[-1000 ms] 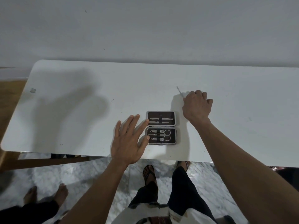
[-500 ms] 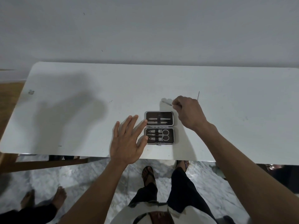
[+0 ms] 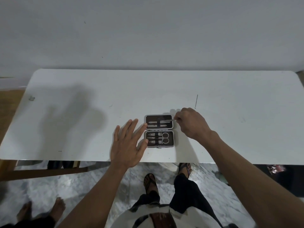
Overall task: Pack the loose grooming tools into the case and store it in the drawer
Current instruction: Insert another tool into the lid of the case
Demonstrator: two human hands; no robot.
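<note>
An open grooming case [image 3: 159, 130] with a dark lining lies near the front edge of the white table [image 3: 82, 112]. Its far half holds two slim metal tools; its near half holds scissors and clippers. My right hand [image 3: 191, 124] pinches a thin metal tool [image 3: 167, 120] and holds it over the far half of the case. My left hand [image 3: 128, 143] lies flat with fingers spread, its fingertips touching the case's left edge. Another thin metal tool [image 3: 196, 101] lies loose on the table beyond my right hand.
A grey wall rises behind the table. A small dark mark [image 3: 31, 98] sits near the table's far left corner. Below the front edge are a marble floor, my sandalled feet [image 3: 150, 181] and another person's bare feet [image 3: 41, 209].
My right hand picked a thin tool off the table and carried it left and nearer, over the case's far half. My left hand stayed by the case's left edge.
</note>
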